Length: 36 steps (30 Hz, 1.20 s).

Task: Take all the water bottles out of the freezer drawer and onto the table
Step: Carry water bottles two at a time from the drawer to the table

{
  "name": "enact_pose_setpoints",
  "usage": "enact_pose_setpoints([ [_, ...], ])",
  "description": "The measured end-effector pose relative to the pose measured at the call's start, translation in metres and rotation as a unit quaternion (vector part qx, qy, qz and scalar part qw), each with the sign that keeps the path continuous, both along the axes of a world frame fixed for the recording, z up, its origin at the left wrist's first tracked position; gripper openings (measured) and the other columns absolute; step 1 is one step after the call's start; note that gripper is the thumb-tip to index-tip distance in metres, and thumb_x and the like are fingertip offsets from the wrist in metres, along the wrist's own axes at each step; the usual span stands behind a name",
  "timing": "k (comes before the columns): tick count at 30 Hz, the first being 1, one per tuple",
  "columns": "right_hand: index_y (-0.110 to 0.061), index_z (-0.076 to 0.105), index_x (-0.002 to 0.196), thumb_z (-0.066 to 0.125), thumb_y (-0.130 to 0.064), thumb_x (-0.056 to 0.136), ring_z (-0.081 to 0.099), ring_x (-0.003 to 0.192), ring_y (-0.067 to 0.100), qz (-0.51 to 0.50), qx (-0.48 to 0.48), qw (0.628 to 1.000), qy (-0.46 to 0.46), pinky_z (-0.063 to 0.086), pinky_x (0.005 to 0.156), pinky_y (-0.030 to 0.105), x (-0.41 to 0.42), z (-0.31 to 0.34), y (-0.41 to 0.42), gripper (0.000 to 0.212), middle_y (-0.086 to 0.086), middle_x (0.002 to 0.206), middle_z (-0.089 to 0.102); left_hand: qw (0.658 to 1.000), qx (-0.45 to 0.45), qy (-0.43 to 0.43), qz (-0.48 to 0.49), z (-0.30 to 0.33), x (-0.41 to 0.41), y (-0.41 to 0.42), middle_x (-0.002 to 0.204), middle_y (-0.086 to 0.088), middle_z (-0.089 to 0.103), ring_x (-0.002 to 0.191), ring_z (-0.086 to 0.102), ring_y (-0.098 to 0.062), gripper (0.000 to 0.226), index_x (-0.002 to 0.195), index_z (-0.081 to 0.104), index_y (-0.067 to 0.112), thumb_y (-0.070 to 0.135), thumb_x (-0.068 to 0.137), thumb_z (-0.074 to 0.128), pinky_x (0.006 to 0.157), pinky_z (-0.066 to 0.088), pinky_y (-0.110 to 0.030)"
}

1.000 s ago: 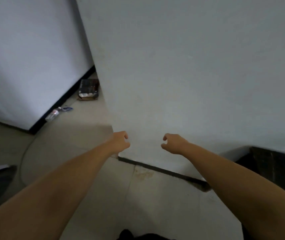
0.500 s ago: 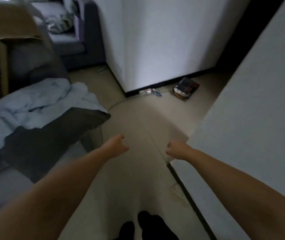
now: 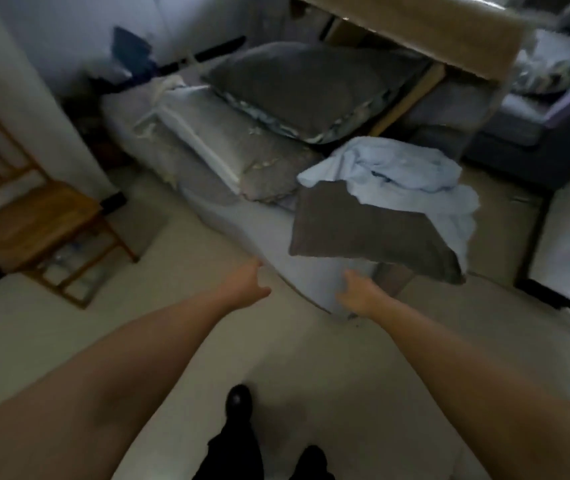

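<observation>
Left hand (image 3: 247, 284): reaching forward at the end of a bare forearm, fingers loosely apart, thumb out to the right, gripping nothing.
Right hand (image 3: 358, 294): reaching forward alongside it, well apart from the left, fingers loosely curled, also carrying nothing.
Water bottles: what may be clear bottles are showing as a blur under the wooden chair (image 3: 30, 220) at left; too smeared to be sure. Freezer drawer is not showing.
Mattress (image 3: 259, 233): lying low on the pale floor (image 3: 159, 327) just beyond both hands.
Grey pillows (image 3: 297, 88): lying stacked on the mattress toward its far end.
Dark grey cushion (image 3: 366, 233): overhanging the mattress's near corner, just above the right hand.
Pale blue cloth (image 3: 401, 171): lying crumpled, partly over that cushion.
Dark shoes (image 3: 238, 398): showing at bottom centre.
</observation>
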State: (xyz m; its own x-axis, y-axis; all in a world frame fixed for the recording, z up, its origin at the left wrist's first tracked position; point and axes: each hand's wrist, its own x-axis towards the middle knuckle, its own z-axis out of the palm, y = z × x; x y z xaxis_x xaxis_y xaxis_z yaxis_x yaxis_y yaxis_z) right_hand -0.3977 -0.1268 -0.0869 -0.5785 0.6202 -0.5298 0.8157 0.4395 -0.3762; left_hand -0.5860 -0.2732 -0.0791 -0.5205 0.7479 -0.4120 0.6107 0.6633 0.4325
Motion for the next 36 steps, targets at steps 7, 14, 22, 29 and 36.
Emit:
enact_pose_setpoints([
  [7,-0.007,0.027,0.144,0.05,-0.026,0.094,0.051,0.122,0.036,0.154,0.038,0.986,0.045,0.043,0.094,0.037,-0.169,0.011,-0.067,0.058,0.02,0.136,0.05,0.984,-0.011,0.039,0.174,0.018,-0.102,-0.117,0.128,-0.014,0.056,0.115,0.055,-0.029,0.06,0.137,0.04,0.012,0.034,0.087,0.062,0.092,0.043,-0.031],
  [14,-0.007,0.023,0.149,0.049,-0.026,0.096,0.049,0.127,0.03,0.275,0.058,0.958,0.055,0.042,0.095,0.032,-0.325,0.023,-0.144,0.062,0.016,0.144,0.045,0.973,-0.018,0.002,0.229,0.024,-0.216,-0.21,0.125,-0.012,0.057,0.109,0.057,-0.026,0.052,0.133,0.044,0.012,0.034,0.089,0.059,0.086,0.045,-0.031],
  [22,-0.011,0.034,0.14,0.048,-0.029,0.096,0.06,0.091,0.026,0.351,0.044,0.931,0.091,0.043,0.064,0.03,-0.467,0.049,-0.236,0.05,0.015,0.124,0.057,0.935,0.055,0.0,0.35,0.059,-0.327,-0.318,0.105,-0.009,0.057,0.092,0.057,-0.023,0.039,0.121,0.048,0.012,0.031,0.089,0.059,0.078,0.047,-0.034],
  [29,-0.017,0.036,0.141,0.05,-0.031,0.095,0.061,0.097,0.021,0.431,-0.002,0.896,0.106,0.048,0.074,0.031,-0.557,0.044,-0.312,0.05,0.007,0.122,0.058,0.899,0.04,0.003,0.436,0.038,-0.376,-0.363,0.122,-0.014,0.058,0.111,0.056,-0.028,0.048,0.131,0.046,0.009,0.031,0.091,0.058,0.09,0.044,-0.034],
  [36,-0.018,0.048,0.125,0.052,-0.03,0.093,0.054,0.085,0.012,0.508,-0.006,0.856,0.101,0.046,0.069,0.026,-0.69,0.029,-0.334,0.034,0.002,0.115,0.059,0.865,0.041,0.02,0.5,0.035,-0.474,-0.395,0.127,-0.016,0.056,0.116,0.054,-0.03,0.049,0.133,0.045,0.008,0.029,0.091,0.058,0.097,0.042,-0.037],
])
